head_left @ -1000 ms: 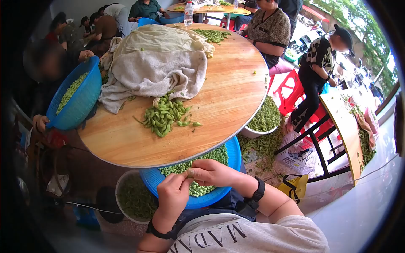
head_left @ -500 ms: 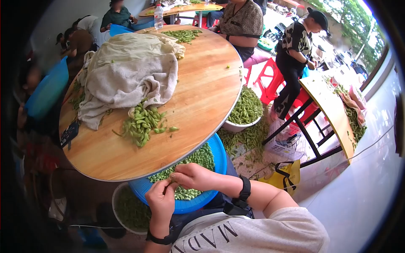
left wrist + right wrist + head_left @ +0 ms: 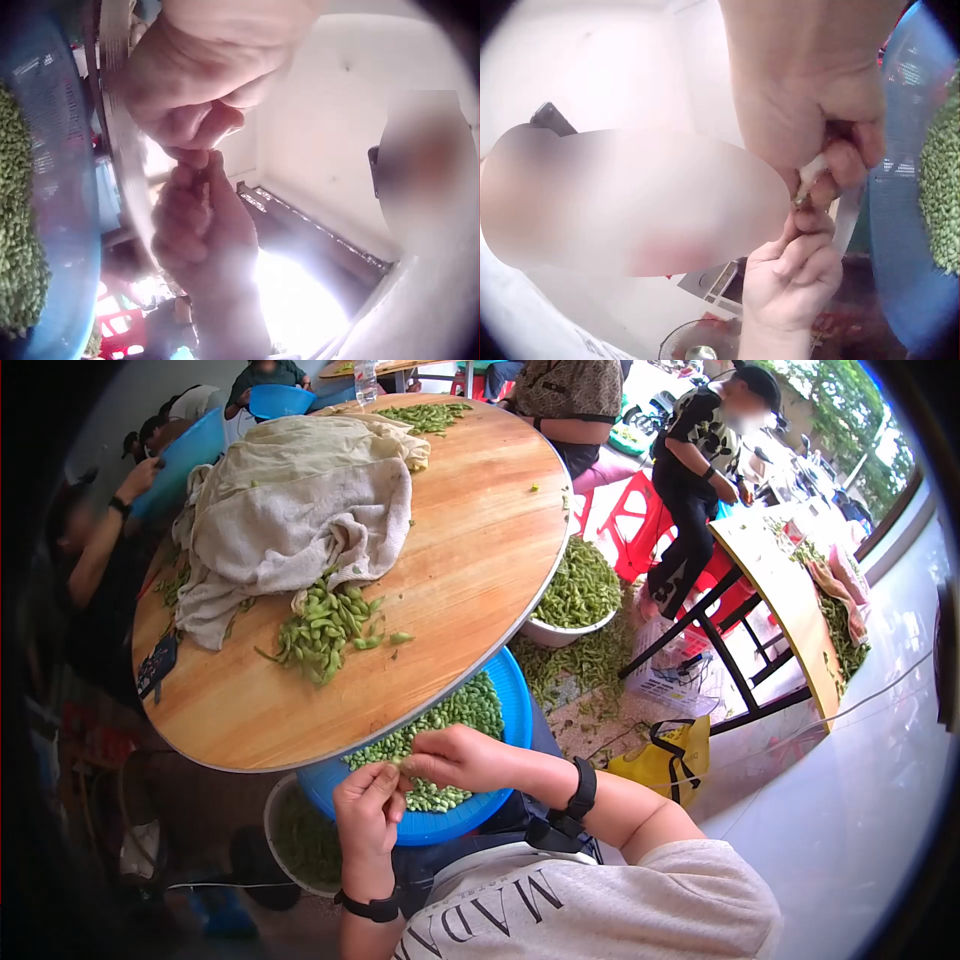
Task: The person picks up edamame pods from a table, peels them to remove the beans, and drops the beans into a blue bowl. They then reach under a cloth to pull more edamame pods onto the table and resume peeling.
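My left hand (image 3: 365, 810) and right hand (image 3: 458, 758) meet fingertip to fingertip above a blue basin (image 3: 518, 705). Between them they pinch a small green soybean pod (image 3: 801, 201), mostly covered by the fingers. Both hands have curled fingers, with thumbs pressing in. Shelled green soybeans (image 3: 470, 710) fill the basin, which sits below the table's near edge. The right wrist view shows the left hand (image 3: 791, 281) below the right, and the left wrist view shows the right hand (image 3: 202, 232) reaching up to the left.
A round wooden table (image 3: 470, 570) carries a pile of unshelled pods (image 3: 325, 630) and a cloth-covered heap (image 3: 300, 510). A tub of pods (image 3: 580, 590) stands right of it, another tub (image 3: 290, 840) at lower left. A yellow bag (image 3: 660, 765) lies right. Other people sit or stand around.
The head view has swung, shifting the table left. My hands stay together at the pod over the basin. At the left, another person's blue basin has moved up and farther back.
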`<act>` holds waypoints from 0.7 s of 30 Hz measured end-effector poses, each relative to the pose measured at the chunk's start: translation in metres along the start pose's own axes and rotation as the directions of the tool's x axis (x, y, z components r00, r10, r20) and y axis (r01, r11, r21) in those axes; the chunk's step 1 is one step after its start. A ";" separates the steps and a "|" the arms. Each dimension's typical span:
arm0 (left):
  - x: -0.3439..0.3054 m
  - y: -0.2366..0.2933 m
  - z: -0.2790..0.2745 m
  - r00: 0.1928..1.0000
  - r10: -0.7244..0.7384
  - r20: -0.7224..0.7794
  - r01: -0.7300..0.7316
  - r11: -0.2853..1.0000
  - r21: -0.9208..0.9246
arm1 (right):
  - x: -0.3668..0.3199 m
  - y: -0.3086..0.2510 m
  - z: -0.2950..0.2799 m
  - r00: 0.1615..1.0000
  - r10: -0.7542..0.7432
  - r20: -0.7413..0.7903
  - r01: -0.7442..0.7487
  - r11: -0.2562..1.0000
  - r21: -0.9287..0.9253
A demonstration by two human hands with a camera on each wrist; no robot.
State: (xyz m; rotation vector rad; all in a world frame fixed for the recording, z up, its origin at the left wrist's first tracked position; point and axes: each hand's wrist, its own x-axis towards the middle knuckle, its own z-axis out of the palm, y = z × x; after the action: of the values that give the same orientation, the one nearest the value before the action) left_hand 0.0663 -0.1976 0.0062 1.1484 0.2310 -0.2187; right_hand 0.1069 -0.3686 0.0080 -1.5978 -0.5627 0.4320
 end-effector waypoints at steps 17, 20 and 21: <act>-0.024 0.012 0.007 0.990 -0.131 0.051 0.100 0.910 0.402 | -0.004 -0.001 0.002 1.000 0.025 0.019 -0.024 0.996 -0.083; -0.022 0.009 0.002 0.989 -0.113 0.098 0.062 0.906 0.420 | -0.003 0.004 -0.001 0.985 0.150 0.089 -0.159 0.982 0.101; -0.022 0.008 0.002 0.991 -0.105 0.087 0.055 0.891 0.451 | -0.003 0.007 -0.003 0.976 0.186 0.117 -0.203 0.965 0.166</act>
State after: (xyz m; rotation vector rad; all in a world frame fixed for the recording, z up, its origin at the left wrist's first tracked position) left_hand 0.0482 -0.1947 0.0206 1.5823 0.1324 -0.4237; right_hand 0.1069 -0.3727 0.0015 -1.4708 -0.4307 0.6945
